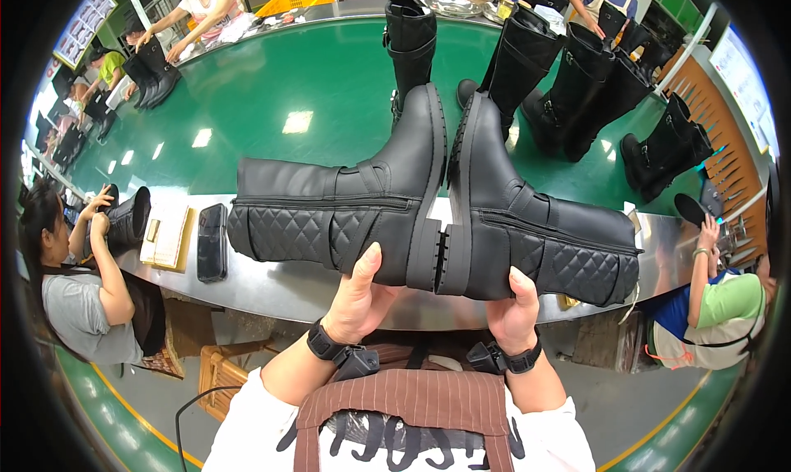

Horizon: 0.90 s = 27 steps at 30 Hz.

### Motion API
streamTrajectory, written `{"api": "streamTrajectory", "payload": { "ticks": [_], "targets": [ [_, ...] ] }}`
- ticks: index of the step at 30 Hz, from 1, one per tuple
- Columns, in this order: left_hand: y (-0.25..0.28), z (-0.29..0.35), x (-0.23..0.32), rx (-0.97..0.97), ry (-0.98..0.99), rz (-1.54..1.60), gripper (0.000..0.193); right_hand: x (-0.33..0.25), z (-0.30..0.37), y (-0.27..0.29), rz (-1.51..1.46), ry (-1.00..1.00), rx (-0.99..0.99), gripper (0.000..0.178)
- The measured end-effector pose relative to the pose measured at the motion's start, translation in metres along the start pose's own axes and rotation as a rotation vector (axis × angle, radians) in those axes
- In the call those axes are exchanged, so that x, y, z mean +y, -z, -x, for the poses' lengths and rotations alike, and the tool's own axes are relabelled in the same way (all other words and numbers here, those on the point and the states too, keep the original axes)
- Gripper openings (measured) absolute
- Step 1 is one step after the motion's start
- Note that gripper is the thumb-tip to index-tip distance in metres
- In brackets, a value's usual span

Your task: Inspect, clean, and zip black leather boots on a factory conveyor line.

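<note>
Two tall black boots with quilted shaft panels and side zippers are held sole to sole in front of me. The left boot points its shaft to the left, and my left hand grips it near the heel, thumb on its side. The right boot has its shaft toward the right; my right hand grips it near the heel the same way. Both toes point away from me. The soles meet or nearly meet at the heels. The fingers beneath the boots are hidden.
Several black boots stand on the green conveyor belt beyond. A dark phone and a paper pad lie on the metal ledge at left. Co-workers sit on both sides, one at left, another at right.
</note>
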State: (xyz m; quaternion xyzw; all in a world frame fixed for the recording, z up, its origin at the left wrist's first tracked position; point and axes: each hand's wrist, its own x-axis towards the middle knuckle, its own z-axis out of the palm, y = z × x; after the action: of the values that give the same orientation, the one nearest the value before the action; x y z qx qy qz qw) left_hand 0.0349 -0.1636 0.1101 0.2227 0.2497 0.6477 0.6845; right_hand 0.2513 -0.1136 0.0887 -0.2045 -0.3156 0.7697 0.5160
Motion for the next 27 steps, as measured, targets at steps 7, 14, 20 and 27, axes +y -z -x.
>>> {"api": "streamTrajectory", "payload": {
  "ticks": [7,14,20,27],
  "targets": [
    [0.008,0.0,-0.004,0.023,0.004,-0.029,0.054,0.002,-0.001,0.005,-0.014,-0.005,0.007,0.032],
    [0.007,-0.001,-0.009,0.03,-0.026,-0.02,0.05,0.006,-0.001,0.014,0.007,-0.003,0.032,0.034],
    [0.007,-0.002,-0.008,0.016,-0.013,-0.015,0.05,0.004,-0.005,0.011,0.018,-0.001,0.064,0.037],
    [0.003,0.001,-0.012,0.068,-0.004,-0.042,0.058,0.004,-0.003,0.012,0.028,-0.018,0.063,0.041]
  ]
}}
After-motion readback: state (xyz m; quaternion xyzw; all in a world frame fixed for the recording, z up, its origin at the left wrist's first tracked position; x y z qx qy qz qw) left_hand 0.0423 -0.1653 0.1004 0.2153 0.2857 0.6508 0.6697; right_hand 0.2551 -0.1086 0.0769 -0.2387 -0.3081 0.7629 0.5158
